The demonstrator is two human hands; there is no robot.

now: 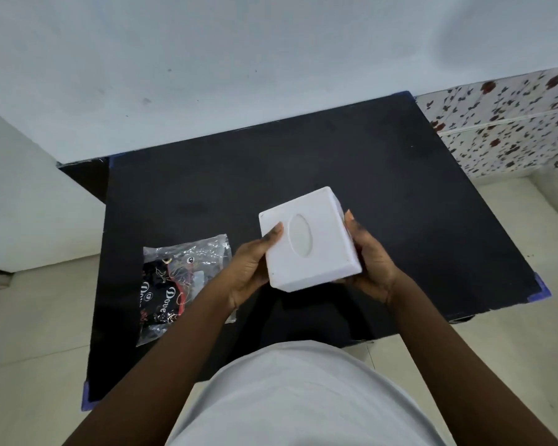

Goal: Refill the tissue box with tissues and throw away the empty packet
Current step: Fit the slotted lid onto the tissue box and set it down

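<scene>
A white square tissue box (322,249) with an oval slot on its top face is held above the black table (400,204). My left hand (252,268) grips its left side, thumb resting on the top face. My right hand (372,265) holds its right side and underside. No tissue shows through the slot. A clear plastic packet (178,284) with black and red print lies flat on the table to the left of my left hand, looking crumpled.
The table stands against a pale wall (239,75). A floral-patterned surface (512,130) lies beyond the table's right rear corner. Light floor tiles (29,333) surround the table. My pale shirt (297,397) fills the bottom of the view.
</scene>
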